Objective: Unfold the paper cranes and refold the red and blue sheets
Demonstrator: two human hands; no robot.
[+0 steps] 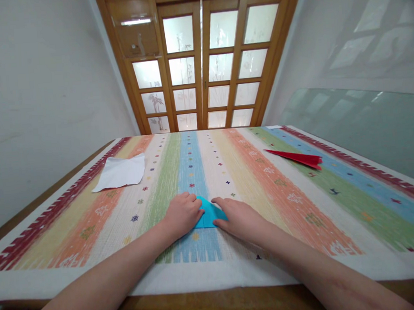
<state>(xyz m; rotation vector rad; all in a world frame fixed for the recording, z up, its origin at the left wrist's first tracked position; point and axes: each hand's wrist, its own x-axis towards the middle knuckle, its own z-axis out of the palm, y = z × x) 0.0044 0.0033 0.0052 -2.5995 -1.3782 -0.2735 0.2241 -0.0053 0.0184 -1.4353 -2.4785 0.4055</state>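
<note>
We are pressing a small folded piece of blue paper [209, 214] flat against the tabletop [304, 204], near the front edge and right on the blue stripe of the striped cloth [340, 211] that is covering it. Our left hand [181, 215] is lying on the left part of the paper with the fingers bent and the fingertips pushing down on its folded edge; it is not gripping the paper, only pressing it. Our right hand [238, 218] is lying on the right part in the same way, palm down, with the fingers stretched toward the middle, so both hands are touching the paper and almost meeting over it. Far to the right, well apart from our hands, a folded red paper [296, 157] with a long pointed shape is lying on the cloth. Far to the left, a white sheet [120, 172] is lying flat. Behind the tabletop, a wooden door [200, 65] with frosted glass panes is standing closed.
</note>
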